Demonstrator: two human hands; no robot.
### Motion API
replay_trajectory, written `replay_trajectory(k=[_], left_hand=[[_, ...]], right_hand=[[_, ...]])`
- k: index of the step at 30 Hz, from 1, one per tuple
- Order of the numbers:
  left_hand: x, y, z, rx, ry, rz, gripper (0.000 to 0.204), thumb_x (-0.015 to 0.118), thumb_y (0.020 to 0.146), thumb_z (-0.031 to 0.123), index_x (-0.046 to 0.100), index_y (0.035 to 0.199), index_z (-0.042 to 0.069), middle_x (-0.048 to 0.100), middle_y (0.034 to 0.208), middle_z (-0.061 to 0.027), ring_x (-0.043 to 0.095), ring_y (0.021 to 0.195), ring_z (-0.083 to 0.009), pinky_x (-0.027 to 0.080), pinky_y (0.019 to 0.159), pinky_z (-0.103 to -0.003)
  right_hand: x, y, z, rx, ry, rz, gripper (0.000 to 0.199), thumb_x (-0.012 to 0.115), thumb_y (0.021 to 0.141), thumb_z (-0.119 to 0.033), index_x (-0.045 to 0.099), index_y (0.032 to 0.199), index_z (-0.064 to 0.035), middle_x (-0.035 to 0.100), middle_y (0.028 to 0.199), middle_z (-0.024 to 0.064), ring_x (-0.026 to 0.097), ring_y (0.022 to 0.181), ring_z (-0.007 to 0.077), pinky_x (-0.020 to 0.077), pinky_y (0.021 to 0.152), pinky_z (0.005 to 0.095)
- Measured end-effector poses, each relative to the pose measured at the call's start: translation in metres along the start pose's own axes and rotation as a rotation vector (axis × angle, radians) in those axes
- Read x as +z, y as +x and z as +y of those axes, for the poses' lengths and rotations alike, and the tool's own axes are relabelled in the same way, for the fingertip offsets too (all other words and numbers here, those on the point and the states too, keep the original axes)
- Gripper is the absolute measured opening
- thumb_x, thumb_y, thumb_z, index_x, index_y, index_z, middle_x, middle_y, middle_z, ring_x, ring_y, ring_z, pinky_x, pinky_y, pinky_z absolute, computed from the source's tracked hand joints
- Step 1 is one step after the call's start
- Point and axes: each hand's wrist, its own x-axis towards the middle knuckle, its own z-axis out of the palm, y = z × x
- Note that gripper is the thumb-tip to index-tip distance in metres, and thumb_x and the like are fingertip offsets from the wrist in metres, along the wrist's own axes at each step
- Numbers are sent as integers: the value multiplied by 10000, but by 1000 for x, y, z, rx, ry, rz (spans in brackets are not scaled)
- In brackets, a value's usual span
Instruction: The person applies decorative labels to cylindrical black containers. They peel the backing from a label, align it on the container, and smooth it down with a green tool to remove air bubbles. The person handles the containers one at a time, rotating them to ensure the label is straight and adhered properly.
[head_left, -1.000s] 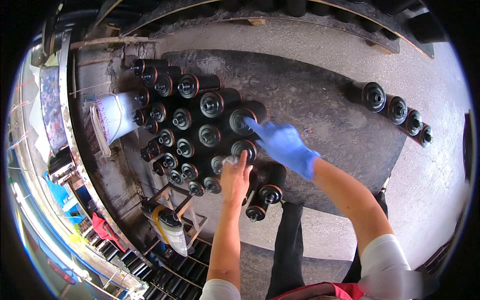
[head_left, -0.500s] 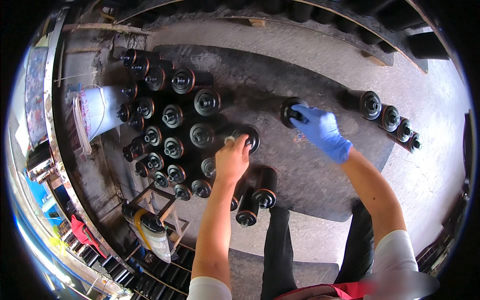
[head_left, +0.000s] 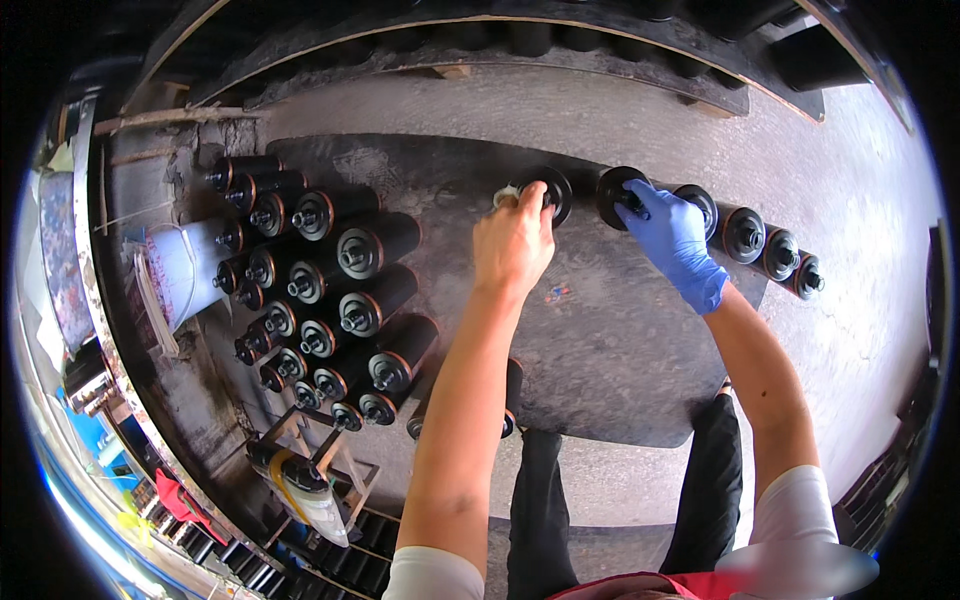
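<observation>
Two hands at work on black rollers. Left hand (head_left: 513, 243), bare, fingers curled over the end cap of one black roller (head_left: 548, 192), w/ what looks like a pale rag scrap (head_left: 503, 197) pinched under the fingertips. Right hand (head_left: 673, 240), blue glove, fingers closed round the cap of the next roller (head_left: 614, 195). Both rollers stand at the left end of a short row (head_left: 760, 245) running off to the right, on a dark rubber mat (head_left: 600, 350) laid over the floor.

Judgement: steady each roller by the cap rim, not the shaft stub; keep it in line w/ the row and touching its neighbour; wipe w/ rag flat so grit isn't dragged across the face.

Mat approx. bare in the middle. Larger batch of rollers (head_left: 340, 300) packed in rows on its left part, well apart from the hands. White bucket (head_left: 180, 270) just beyond them. Concrete floor (head_left: 860, 200) around, stained. Metal rack (head_left: 300, 470) w/ a yellow-and-white container at lower left. More dark stock along the far edge, detail unclear.
</observation>
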Motion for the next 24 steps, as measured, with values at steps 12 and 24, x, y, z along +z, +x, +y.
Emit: replay_trajectory(k=[12, 24], left_hand=[[28, 27, 24, -24, 44, 32, 283, 669, 796, 194, 629, 1061, 106, 658, 820, -199, 648, 731, -379, 517, 647, -462], [-3, -16, 8, -30, 51, -63, 609, 635, 841, 193, 380, 1389, 114, 629, 887, -223, 634, 751, -396, 515, 659, -469]], right_hand=[[-5, 5, 1, 50, -64, -94, 268, 642, 809, -308, 600, 938, -77, 663, 766, 129, 652, 646, 306, 501, 520, 395], [-7, 2, -2, 102, -110, -80, 363, 622, 829, -404, 617, 1037, -106, 673, 769, 160, 653, 630, 330, 498, 541, 415]])
